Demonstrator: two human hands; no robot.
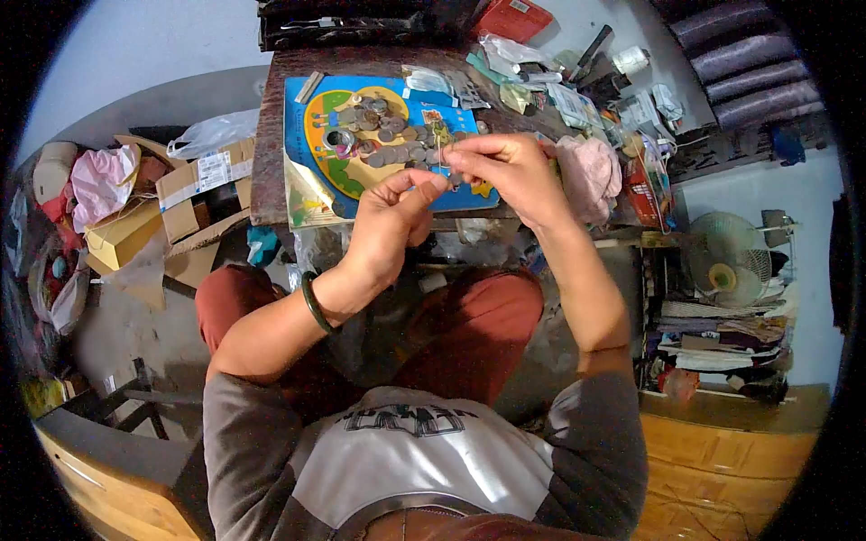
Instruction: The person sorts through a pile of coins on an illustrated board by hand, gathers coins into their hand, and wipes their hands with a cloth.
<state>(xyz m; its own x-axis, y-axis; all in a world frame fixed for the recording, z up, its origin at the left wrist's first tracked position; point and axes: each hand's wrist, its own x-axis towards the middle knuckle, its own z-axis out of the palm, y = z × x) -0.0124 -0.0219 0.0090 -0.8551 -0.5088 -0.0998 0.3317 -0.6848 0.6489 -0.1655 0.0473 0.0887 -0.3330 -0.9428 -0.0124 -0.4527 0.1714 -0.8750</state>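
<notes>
Both of my hands are raised over the near right part of a blue and yellow picture book on the dark table. My left hand is closed, thumb pressed to the fingers, at a small dark piece. My right hand pinches something thin, perhaps a string or wire loop, just right of the left fingertips. Many round grey, coin-like discs lie in piles and a row on the book, partly hidden by my hands. A small round container stands at their left.
A pink cloth lies at the table's right edge, below plastic packets. Cardboard boxes and bags fill the left side. A fan stands at the right, above stacked cloths.
</notes>
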